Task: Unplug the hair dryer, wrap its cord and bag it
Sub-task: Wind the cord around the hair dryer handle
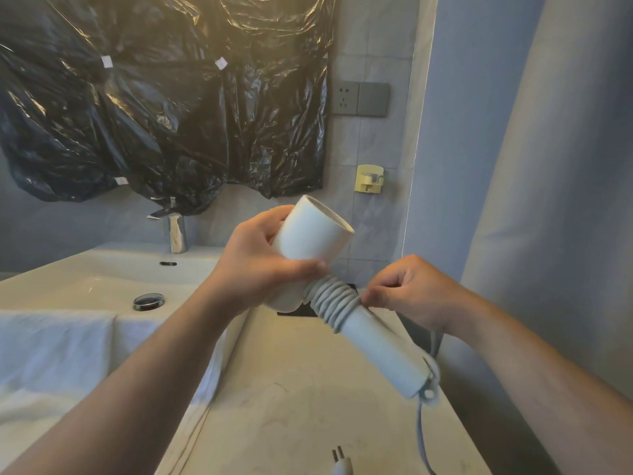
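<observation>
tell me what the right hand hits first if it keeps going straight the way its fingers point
The right hand points left, pinching the cord. It would probably meet the coils on the hair dryer handle first, then the left hand.

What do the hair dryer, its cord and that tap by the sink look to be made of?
Hair dryer: likely matte white plastic, smooth and even with no glare.
Cord: pale grey, probably rubber or soft plastic sheathing, since it bends into tight coils around the handle.
Tap: polished metal, probably chrome, judging by its mirror-like reflections.
</observation>
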`<action>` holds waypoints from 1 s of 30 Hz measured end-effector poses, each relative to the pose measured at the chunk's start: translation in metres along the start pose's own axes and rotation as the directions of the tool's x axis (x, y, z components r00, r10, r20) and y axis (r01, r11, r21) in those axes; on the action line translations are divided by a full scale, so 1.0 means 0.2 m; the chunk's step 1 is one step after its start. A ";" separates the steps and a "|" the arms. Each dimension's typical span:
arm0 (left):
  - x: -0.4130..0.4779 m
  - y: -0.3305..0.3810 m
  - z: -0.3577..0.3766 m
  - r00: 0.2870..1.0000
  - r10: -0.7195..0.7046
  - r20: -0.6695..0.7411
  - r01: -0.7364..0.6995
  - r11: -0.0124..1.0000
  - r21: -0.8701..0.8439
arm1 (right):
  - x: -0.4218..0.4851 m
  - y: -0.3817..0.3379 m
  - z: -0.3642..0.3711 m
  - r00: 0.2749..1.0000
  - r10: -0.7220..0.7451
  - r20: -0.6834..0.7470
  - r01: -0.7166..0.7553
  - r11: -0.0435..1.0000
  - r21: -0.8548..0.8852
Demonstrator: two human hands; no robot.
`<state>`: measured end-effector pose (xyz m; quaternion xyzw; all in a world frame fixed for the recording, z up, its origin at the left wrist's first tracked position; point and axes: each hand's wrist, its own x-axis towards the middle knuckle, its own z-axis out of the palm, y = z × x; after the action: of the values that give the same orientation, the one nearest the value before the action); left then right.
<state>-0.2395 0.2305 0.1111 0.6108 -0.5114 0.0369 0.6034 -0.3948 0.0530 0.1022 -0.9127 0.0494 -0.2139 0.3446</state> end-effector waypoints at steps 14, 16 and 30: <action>0.02 -0.01 0.10 0.861 -0.276 -0.427 0.147 0.939 -0.311 | -0.04 -0.12 0.25 0.962 0.203 -0.185 -0.056 0.805 0.591; 0.03 0.01 0.11 0.831 -0.229 -0.507 0.106 0.960 -0.259 | -0.04 -0.15 0.26 0.961 0.209 -0.179 -0.089 0.853 0.515; 0.02 0.03 0.14 0.751 0.080 -0.655 0.048 0.983 0.176 | -0.02 -0.28 0.18 0.953 0.232 -0.193 -0.216 0.971 0.099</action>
<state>-0.2575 0.2085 0.1112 0.6065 -0.2654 0.3014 0.6862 -0.3856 0.1178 0.1120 -0.8607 0.1792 -0.2674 0.3944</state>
